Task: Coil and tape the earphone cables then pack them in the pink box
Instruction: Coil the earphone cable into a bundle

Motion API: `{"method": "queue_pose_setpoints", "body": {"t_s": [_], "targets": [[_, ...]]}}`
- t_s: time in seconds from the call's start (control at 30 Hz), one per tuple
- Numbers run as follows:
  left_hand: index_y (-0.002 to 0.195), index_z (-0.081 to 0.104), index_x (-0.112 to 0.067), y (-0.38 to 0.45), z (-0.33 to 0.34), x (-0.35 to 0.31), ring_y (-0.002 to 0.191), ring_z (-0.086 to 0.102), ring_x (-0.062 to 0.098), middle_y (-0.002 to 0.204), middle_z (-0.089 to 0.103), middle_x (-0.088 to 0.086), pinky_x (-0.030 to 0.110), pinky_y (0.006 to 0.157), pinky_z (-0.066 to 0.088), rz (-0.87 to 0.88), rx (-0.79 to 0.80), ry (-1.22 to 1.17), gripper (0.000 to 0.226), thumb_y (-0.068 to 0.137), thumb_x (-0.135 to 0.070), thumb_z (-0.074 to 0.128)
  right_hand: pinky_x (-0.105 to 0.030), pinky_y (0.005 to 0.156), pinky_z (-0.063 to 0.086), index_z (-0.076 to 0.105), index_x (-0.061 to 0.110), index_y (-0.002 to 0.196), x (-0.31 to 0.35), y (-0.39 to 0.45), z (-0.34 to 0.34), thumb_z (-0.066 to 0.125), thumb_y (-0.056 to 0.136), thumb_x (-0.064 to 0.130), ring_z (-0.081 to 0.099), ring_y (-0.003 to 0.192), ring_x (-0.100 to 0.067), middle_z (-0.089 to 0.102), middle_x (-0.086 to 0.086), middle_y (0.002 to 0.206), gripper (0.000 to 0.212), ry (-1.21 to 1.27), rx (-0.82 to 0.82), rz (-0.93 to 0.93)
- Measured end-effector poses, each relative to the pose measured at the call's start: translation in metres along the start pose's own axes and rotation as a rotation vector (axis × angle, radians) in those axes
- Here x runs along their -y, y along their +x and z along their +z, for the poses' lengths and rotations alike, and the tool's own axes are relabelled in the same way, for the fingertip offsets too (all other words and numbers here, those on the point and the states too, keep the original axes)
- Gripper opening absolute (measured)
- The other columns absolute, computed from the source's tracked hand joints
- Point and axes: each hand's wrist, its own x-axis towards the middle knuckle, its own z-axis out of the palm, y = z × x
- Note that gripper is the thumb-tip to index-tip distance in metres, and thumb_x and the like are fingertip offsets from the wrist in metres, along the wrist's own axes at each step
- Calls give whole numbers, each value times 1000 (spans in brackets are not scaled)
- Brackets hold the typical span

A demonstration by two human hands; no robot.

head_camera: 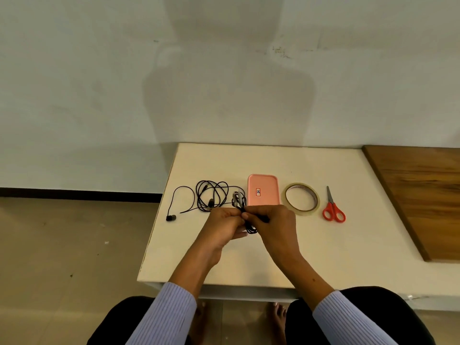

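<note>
Cable [250, 226] sits pinched between left hand [225, 225] and right hand [270, 224], coiling apparently underway; next likely needs tape [301, 199] to bind it.

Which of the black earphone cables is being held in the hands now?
The black cable bundle between left hand and right hand; the loose black earphone cable lies untouched on the white table.

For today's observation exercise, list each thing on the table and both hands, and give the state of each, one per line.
Pink box: lid shut, flat on table.
Tape roll: lying flat, untouched.
Scissors: closed, lying flat.
Loose earphone cable: uncoiled, untaped, on table.
Held earphone cable: bunched between both hands, no tape visible.
Left hand: gripping the cable.
Right hand: gripping the cable.
</note>
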Motion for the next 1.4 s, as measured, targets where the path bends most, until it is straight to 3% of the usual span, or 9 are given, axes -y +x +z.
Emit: {"method": "queue_pose_setpoints", "body": {"t_s": [0.13,0.27,0.43,0.53,0.67,0.9,1.1,1.27,1.4], "targets": [[74,62,-13,3,0,-3,90,64,18,78,66,2,34,86,53,-124,5,-118,22,87,-3,47,-2,72,37,72,17,106,-2,-2,-1,67,85,15,56,82,-3,70,3,98,21,-122,-18,-76],[87,69,-13,6,4,4,94,65,17,89,70,4,34,89,53,-110,-18,-151,18,94,-23,55,-12,69,45,74,14,88,2,-5,1,60,89,8,56,74,-9,66,4,82,15,-235,-34,-134],[104,68,-5,8,17,17,104,64,25,105,70,15,38,96,49,-170,-128,-459,22,94,-20,56,-30,67,54,70,10,85,4,-7,11,53,91,4,60,69,-16,68,-5,77,19,-307,-39,-230],[105,66,2,7,20,15,96,66,27,100,69,18,36,91,52,-179,-174,-634,22,92,-14,58,-16,70,50,66,14,103,5,-8,16,55,92,7,62,77,-9,70,-1,91,18,-214,-77,-186],[99,67,2,6,22,11,84,67,24,92,70,18,32,78,56,-165,-189,-645,16,90,-10,60,2,70,40,73,16,101,4,-5,11,62,87,4,56,74,12,65,12,89,22,9,-127,-69],[101,66,2,7,20,7,92,66,27,101,68,22,33,81,54,-154,-172,-697,16,90,-7,58,0,75,38,71,13,109,-3,3,9,60,90,9,57,97,-10,63,2,100,22,-35,-19,-58],[95,69,-4,4,18,5,77,67,20,82,71,11,28,68,53,-140,-214,-608,12,88,-10,62,1,66,39,73,27,94,-3,3,2,68,84,15,56,77,17,62,23,84,16,50,-41,-41],[89,69,-3,3,16,-1,75,66,21,79,70,10,30,64,56,-127,-226,-573,8,88,-7,61,-2,60,45,69,23,78,-1,4,-3,76,77,19,64,70,6,67,16,74,8,178,-66,-10],[91,69,-2,3,13,-2,85,69,24,87,72,13,35,81,56,-79,-237,-498,9,87,-6,62,-12,63,51,72,25,73,3,7,-18,68,83,29,67,68,-2,72,9,70,12,202,1,-21]]}}
